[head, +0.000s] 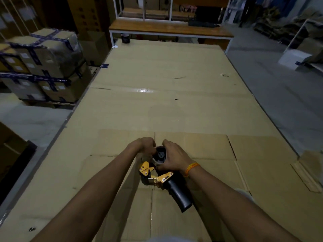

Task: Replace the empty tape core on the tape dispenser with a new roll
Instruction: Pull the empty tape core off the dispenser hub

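Both hands — left hand (146, 144) and right hand (172, 157) — close around the pale tape core (158, 158) on the yellow tape dispenser (157, 175) lying near the cardboard-covered bench's (174, 105) near edge — core not yet off, and the dark roll (125, 38) waits at the far edge.
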A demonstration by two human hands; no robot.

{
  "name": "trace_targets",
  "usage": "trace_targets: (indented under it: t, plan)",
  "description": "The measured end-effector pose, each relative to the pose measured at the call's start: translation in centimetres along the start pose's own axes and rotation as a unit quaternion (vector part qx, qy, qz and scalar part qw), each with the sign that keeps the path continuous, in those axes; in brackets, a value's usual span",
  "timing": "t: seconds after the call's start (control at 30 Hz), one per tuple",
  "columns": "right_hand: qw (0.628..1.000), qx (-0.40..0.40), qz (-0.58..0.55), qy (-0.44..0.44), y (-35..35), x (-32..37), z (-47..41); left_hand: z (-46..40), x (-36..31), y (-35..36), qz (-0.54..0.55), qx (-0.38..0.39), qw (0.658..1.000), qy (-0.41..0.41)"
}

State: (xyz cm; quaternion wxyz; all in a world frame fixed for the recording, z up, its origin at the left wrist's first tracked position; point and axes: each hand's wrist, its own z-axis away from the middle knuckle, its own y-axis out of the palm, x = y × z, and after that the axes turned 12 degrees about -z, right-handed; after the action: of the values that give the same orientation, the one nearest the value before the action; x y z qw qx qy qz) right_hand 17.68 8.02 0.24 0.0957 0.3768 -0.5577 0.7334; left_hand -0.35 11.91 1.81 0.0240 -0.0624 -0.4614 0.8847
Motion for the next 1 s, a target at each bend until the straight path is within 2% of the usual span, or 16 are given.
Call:
trace_targets:
  t: [0.13, 0.4, 0.6, 0.7, 0.77, 0.83, 0.9, 1.0]
  plan:
    - [0.999, -0.021, 0.004, -0.026, -0.2, 0.3, -0.1, 0.6, 0.0, 0.1, 0.000, -0.026, 1.000, -0.002]
    - [0.998, -0.008, 0.029, -0.058, -0.3, 0.8, 0.1, 1.7, -0.6, 0.2, -0.034, -0.043, 0.998, -0.020]
    - [0.998, 0.001, 0.041, -0.049, -0.6, 0.8, 0.1, 2.0, -1.6, 0.1, -0.048, -0.059, 0.996, -0.042]
    - [0.998, 0.014, 0.037, -0.047, -0.8, 0.3, 0.3, 2.2, -0.9, 0.2, 0.049, -0.025, 0.998, -0.007]
    - [0.998, 0.023, 0.028, -0.044, -1.3, -0.4, 0.5, 3.0, 0.3, 0.4, 0.150, 0.010, 0.988, 0.040]
    - [0.999, 0.016, 0.015, -0.036, -1.8, -1.2, 0.7, 3.9, 1.4, 0.8, 0.200, 0.047, 0.975, 0.088]
    - [1.000, 0.010, 0.012, -0.025, -2.2, -1.5, 0.8, 4.4, 1.5, 1.5, 0.170, 0.054, 0.978, 0.110]
    - [0.999, 0.014, 0.017, -0.025, -2.4, -1.2, 0.6, 3.9, -0.1, 2.8, 0.010, -0.067, 0.994, 0.085]
